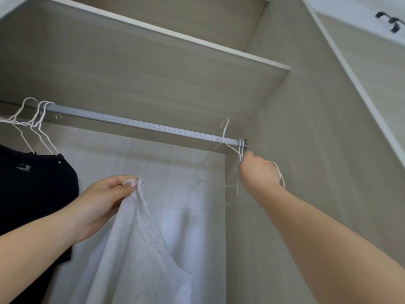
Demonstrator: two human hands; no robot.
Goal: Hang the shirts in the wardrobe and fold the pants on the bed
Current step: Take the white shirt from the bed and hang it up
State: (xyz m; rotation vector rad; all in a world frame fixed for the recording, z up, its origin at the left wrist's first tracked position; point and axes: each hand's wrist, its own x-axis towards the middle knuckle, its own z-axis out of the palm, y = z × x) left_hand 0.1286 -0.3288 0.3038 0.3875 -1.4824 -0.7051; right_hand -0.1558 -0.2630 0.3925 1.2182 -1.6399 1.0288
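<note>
White shirt: pinched in the left hand [103, 200], unhung.
Right hand [257, 172]: gripped a wire hanger [237, 156] at the rail's [135, 123] end.
Done: black shirt [32, 183] hung.
Left: pants unseen.

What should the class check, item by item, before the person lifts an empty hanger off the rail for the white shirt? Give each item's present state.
1. White shirt pinched by left hand: ok.
2. Right hand at the empty hangers on the rail's right end: ok.
3. Only one hanger gripped: cannot tell.
4. Free span on the rail: ok.
5. Black shirt already hung, clear of that span: ok.
</note>
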